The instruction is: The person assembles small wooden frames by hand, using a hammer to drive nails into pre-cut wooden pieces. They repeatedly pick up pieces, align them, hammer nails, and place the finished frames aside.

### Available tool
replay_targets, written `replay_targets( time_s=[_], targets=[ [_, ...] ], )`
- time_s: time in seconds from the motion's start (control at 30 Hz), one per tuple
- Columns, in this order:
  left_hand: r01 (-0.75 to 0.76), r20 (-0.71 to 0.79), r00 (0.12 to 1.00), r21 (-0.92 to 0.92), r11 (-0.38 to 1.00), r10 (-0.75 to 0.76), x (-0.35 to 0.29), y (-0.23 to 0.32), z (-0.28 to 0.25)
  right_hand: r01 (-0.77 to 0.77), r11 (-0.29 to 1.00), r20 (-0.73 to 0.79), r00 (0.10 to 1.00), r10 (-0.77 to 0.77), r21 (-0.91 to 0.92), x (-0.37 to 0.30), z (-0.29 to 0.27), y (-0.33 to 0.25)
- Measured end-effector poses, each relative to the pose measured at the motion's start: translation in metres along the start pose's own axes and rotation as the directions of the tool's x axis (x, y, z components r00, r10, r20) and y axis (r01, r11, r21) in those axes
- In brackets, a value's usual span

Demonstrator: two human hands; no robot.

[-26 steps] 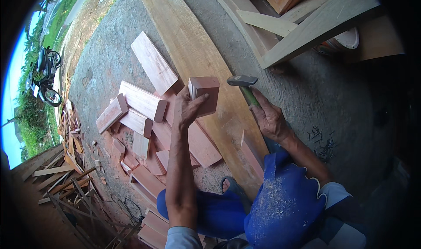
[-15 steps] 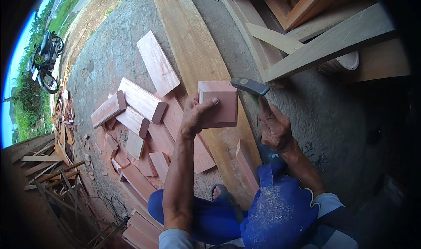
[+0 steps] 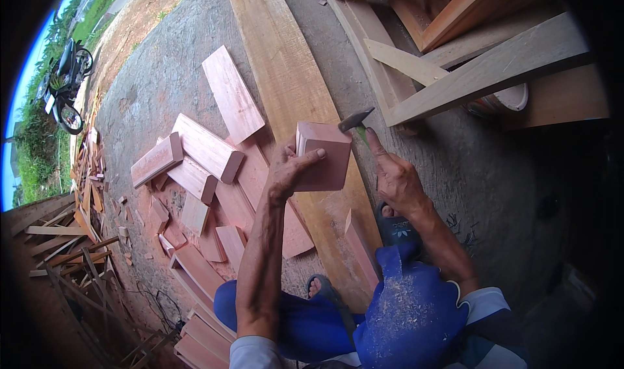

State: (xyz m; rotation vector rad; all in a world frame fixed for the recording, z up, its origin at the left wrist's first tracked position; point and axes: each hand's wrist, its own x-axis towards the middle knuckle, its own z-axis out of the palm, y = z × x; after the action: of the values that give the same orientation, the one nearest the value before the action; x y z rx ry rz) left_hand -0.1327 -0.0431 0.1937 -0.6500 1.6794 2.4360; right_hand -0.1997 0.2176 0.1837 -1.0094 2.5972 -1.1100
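Observation:
My left hand (image 3: 286,169) grips a squarish pinkish wooden block (image 3: 327,161) from its left side, the thumb lying across its face. The block is held up over a long yellowish-brown plank (image 3: 279,50). In my right hand (image 3: 398,182) is a hammer (image 3: 356,120) with a dark head and a green handle, the fingers wrapped round it. The hammer's head is at the block's upper right corner; whether it touches the wood I cannot tell. A narrow pink offcut (image 3: 361,247) stands on the plank nearer my knees.
Several pink wood pieces (image 3: 207,146) lie heaped left of the plank. Wooden frames (image 3: 481,70) lean at the upper right, beside a round tub (image 3: 510,98). Scrap wood (image 3: 65,239) piles up at the far left. My sandalled feet (image 3: 396,229) are by the plank.
The hammer has swung left and its head has turned, coming to the block's corner. My right hand shifted slightly left. The block has tilted a little in my left hand.

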Motion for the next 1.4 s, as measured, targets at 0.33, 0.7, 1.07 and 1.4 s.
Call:
replay_targets(
  time_s=[0.33, 0.7, 1.07, 1.4],
  targets=[
    [0.001, -0.039, 0.999, 0.081, 0.997, 0.002, -0.009, 0.011, 0.004, 0.191, 0.961, -0.281, 0.951, -0.131, 0.199, -0.010, -0.022, -0.023],
    [0.026, 0.017, 0.999, 0.248, 0.969, -0.031, -0.021, -0.006, -0.005, 0.084, 0.958, -0.156, 0.987, -0.042, 0.273, -0.012, 0.005, -0.023],
    [-0.066, 0.056, 0.995, 0.990, 0.124, 0.077, -0.100, -0.066, 0.021, -0.417, 0.788, 0.335, 0.899, 0.283, 0.453, -0.059, 0.043, 0.005],
    [-0.125, 0.110, 0.990, 0.972, 0.198, 0.086, -0.120, -0.115, 0.032, -0.631, 0.668, 0.721, 0.664, 0.200, 0.395, -0.054, 0.038, -0.012]
  ],
)
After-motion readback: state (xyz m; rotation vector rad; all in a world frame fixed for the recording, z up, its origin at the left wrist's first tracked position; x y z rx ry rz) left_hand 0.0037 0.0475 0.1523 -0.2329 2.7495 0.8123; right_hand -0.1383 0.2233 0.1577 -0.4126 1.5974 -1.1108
